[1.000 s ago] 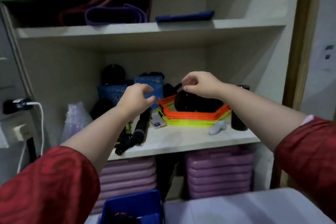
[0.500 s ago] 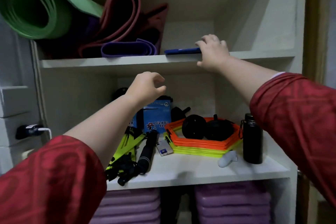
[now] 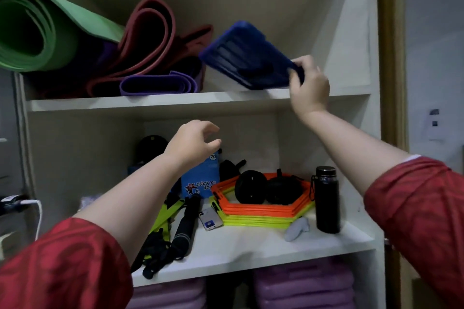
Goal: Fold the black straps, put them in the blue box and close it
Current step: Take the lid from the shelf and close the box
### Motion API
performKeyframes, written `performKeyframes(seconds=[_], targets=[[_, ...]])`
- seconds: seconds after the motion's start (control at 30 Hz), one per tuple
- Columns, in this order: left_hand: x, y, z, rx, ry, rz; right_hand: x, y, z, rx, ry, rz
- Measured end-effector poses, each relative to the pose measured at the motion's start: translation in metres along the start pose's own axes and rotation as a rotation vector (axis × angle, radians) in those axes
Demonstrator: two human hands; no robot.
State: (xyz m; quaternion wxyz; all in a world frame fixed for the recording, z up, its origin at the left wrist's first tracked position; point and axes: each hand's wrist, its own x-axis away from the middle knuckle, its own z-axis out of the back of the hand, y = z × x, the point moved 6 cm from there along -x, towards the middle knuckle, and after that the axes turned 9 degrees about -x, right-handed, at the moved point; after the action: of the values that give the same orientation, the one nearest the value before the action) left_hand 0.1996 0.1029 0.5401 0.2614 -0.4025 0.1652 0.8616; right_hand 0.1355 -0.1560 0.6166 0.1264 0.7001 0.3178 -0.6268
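Observation:
My right hand [image 3: 309,85] grips the near edge of a flat blue lid [image 3: 247,56] on the upper shelf and holds it tilted, its far side raised. My left hand [image 3: 193,144] hovers in front of the middle shelf, fingers apart, holding nothing. Black and yellow-green straps [image 3: 160,241] lie in a heap on the left of the middle shelf, beside a black tube. The blue box itself is out of view.
Rolled green [image 3: 37,30], maroon and purple mats fill the upper shelf [image 3: 150,103] left of the lid. The middle shelf [image 3: 251,248] holds orange and yellow hexagon rings [image 3: 263,211], black round objects, a black bottle [image 3: 327,199] and a blue packet. Purple stacked blocks sit below.
My view rose from the lower shelf to the upper one. My right hand went up to the blue lid, took hold of its edge and tipped it up. My left hand lifted slightly.

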Motion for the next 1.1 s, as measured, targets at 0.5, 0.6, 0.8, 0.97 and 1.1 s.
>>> performKeyframes(seconds=[0.5, 0.6, 0.8, 0.97, 1.1], targets=[[0.022, -0.02, 0.045, 0.364, 0.264, 0.344, 0.121, 0.006, -0.005, -0.699, -0.117, -0.78], [0.063, -0.052, 0.039, 0.196, 0.258, 0.428, 0.168, 0.004, -0.017, -0.745, -0.186, -0.873], [0.195, -0.114, -0.009, 0.205, 0.156, 0.532, 0.302, -0.008, -0.037, -0.693, -0.336, -1.106], [0.323, -0.171, -0.071, 0.095, -0.122, 0.742, 0.446, -0.012, -0.051, -0.483, -0.514, -1.318], [0.411, -0.203, -0.11, 0.08, -0.377, 0.916, 0.544, -0.009, -0.049, -0.186, -0.725, -1.345]])
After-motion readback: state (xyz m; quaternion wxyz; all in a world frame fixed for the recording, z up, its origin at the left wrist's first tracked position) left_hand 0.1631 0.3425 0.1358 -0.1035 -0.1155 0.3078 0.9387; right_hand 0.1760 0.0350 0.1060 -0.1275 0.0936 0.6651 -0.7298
